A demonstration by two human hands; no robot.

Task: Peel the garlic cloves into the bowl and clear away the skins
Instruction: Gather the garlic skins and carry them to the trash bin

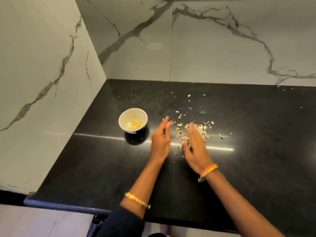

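The bowl (133,120) stands left and skins (196,130) litter the middle of the worktop (256,151); walls (222,48) close back and left.

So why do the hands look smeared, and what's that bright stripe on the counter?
Head view: the right hand is motion-blurred, the left hand slightly; the bowl stays fairly sharp. The stripe is light glare across the glossy counter, passing beneath both hands. The wide lens bends the walls outward.
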